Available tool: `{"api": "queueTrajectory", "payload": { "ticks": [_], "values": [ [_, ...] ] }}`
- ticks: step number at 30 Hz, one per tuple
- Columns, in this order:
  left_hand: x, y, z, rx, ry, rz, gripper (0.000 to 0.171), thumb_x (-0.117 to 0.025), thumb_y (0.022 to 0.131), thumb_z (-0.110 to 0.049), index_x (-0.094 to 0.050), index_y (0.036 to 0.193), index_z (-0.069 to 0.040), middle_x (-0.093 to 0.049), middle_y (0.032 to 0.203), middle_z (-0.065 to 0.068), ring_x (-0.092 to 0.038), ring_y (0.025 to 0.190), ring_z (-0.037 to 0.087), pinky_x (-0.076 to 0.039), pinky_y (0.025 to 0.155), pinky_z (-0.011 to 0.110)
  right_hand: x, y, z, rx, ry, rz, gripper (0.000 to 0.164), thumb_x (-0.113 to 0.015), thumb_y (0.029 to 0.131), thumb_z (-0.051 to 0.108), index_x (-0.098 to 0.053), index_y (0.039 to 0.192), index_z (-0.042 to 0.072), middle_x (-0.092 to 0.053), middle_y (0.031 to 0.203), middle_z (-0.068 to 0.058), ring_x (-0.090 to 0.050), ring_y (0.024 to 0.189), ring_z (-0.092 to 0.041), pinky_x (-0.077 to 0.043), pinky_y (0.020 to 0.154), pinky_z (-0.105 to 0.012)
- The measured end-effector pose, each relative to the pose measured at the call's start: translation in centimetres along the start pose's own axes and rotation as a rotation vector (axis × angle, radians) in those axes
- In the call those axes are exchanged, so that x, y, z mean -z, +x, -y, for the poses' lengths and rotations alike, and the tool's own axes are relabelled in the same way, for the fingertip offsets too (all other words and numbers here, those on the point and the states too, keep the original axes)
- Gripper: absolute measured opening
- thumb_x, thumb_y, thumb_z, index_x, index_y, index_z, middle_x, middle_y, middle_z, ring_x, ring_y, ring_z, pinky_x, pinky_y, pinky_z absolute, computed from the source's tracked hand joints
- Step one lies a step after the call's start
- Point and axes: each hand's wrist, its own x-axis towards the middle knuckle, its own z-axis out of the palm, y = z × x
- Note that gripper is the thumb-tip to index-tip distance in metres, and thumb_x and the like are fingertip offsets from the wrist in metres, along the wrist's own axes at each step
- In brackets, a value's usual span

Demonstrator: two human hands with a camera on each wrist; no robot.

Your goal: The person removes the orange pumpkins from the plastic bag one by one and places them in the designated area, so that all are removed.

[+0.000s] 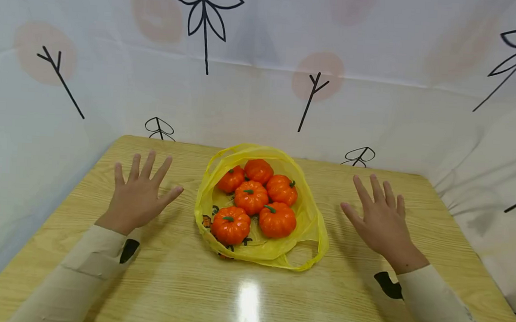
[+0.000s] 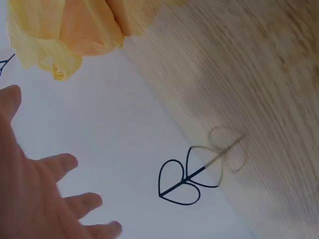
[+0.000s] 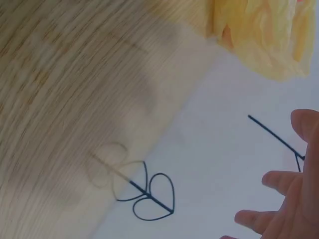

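A yellow plastic bag (image 1: 312, 218) lies in the middle of the table with its mouth spread wide. Several small orange pumpkins (image 1: 251, 197) with green stems sit inside it. To the left of the bag is my left hand (image 1: 138, 198), fingers straight and spread, holding nothing. My right hand (image 1: 382, 227) is on the other side, also with fingers spread and nothing in it. Both are apart from the bag. The left wrist view shows the bag's side (image 2: 89, 30) beyond the thumb; in the right wrist view the bag (image 3: 264, 40) is at the top right.
The wooden table (image 1: 179, 294) has its far edge against a white cloth (image 1: 252, 101) printed with dark plant drawings and pale pink spots. The cloth also runs along both sides. One loop handle of the bag (image 1: 324, 241) lies toward the near right.
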Motion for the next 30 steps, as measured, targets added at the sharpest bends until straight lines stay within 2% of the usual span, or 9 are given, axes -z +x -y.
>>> {"api": "queueTrajectory", "payload": {
  "ticks": [3,5,6,8,11,14,19,25,30],
  "values": [
    [-0.2,0.1,-0.7,-0.023,-0.019,-0.095,0.07,-0.048,0.101,-0.055,-0.033,0.157,-0.017,-0.03,0.159,0.023,-0.031,0.144,0.048,-0.022,0.11,0.073,0.0,-0.1,0.8,0.034,0.051,-0.057,0.071,-0.045,0.104,0.05,-0.019,0.161,0.017,-0.013,0.164,-0.026,-0.011,0.148,-0.054,-0.011,0.11,-0.077],
    [-0.4,0.2,-1.4,-0.026,-0.081,-0.15,0.058,-0.053,0.101,-0.046,-0.046,0.149,-0.013,-0.046,0.148,0.022,-0.051,0.128,0.045,-0.044,0.097,0.065,0.0,-0.1,1.8,0.068,0.111,-0.121,0.065,-0.053,0.103,0.042,-0.031,0.157,0.013,-0.024,0.161,-0.026,-0.022,0.145,-0.052,-0.02,0.109,-0.075],
    [-0.4,0.3,-1.8,-0.025,-0.13,-0.167,0.052,-0.054,0.101,-0.042,-0.051,0.143,-0.012,-0.053,0.142,0.021,-0.058,0.119,0.042,-0.05,0.088,0.06,-0.1,-0.1,2.5,0.087,0.145,-0.155,0.061,-0.057,0.102,0.037,-0.038,0.154,0.011,-0.03,0.158,-0.026,-0.027,0.143,-0.051,-0.025,0.107,-0.074],
    [-0.6,0.5,-2.7,-0.013,-0.248,-0.172,0.041,-0.055,0.102,-0.038,-0.059,0.132,-0.01,-0.063,0.128,0.016,-0.066,0.103,0.036,-0.055,0.075,0.052,-0.2,-0.1,3.9,0.128,0.221,-0.216,0.053,-0.063,0.099,0.027,-0.048,0.146,0.007,-0.041,0.151,-0.024,-0.036,0.137,-0.048,-0.032,0.104,-0.071],
    [-1.1,0.7,-3.8,0.032,-0.409,-0.13,0.032,-0.054,0.103,-0.038,-0.063,0.12,-0.013,-0.067,0.112,0.008,-0.068,0.092,0.026,-0.055,0.068,0.041,-0.8,0.2,6.0,0.185,0.323,-0.27,0.043,-0.066,0.096,0.018,-0.057,0.137,0.005,-0.051,0.141,-0.019,-0.044,0.132,-0.042,-0.039,0.104,-0.065],
    [-1.7,0.9,-4.6,0.059,-0.489,-0.081,0.027,-0.055,0.102,-0.04,-0.063,0.111,-0.016,-0.067,0.098,0.003,-0.064,0.079,0.019,-0.052,0.062,0.034,-1.7,0.3,7.8,0.231,0.405,-0.269,0.04,-0.068,0.095,0.016,-0.06,0.133,0.006,-0.056,0.136,-0.015,-0.048,0.129,-0.036,-0.041,0.105,-0.06],
    [-2.5,0.9,-5.5,0.071,-0.513,-0.038,0.021,-0.062,0.099,-0.037,-0.061,0.102,-0.017,-0.061,0.084,0.0,-0.054,0.061,0.014,-0.044,0.052,0.028,-3.0,0.3,9.5,0.253,0.468,-0.193,0.042,-0.07,0.094,0.018,-0.06,0.132,0.006,-0.056,0.135,-0.013,-0.05,0.129,-0.033,-0.043,0.106,-0.057],
    [-2.9,0.8,-5.8,0.085,-0.53,-0.036,0.018,-0.064,0.097,-0.032,-0.062,0.099,-0.014,-0.06,0.082,0.001,-0.05,0.057,0.015,-0.039,0.049,0.026,-3.7,0.3,9.9,0.216,0.456,-0.053,0.051,-0.073,0.093,0.026,-0.057,0.139,0.01,-0.049,0.142,-0.013,-0.044,0.135,-0.036,-0.042,0.108,-0.059],
    [-3.0,0.8,-5.7,0.077,-0.543,-0.008,0.018,-0.065,0.097,-0.032,-0.061,0.098,-0.015,-0.06,0.081,0.001,-0.048,0.053,0.014,-0.039,0.046,0.027,-4.2,0.2,9.9,0.214,0.436,0.025,0.056,-0.074,0.092,0.029,-0.054,0.142,0.013,-0.047,0.145,-0.012,-0.045,0.137,-0.036,-0.042,0.108,-0.058]
  ]
}}
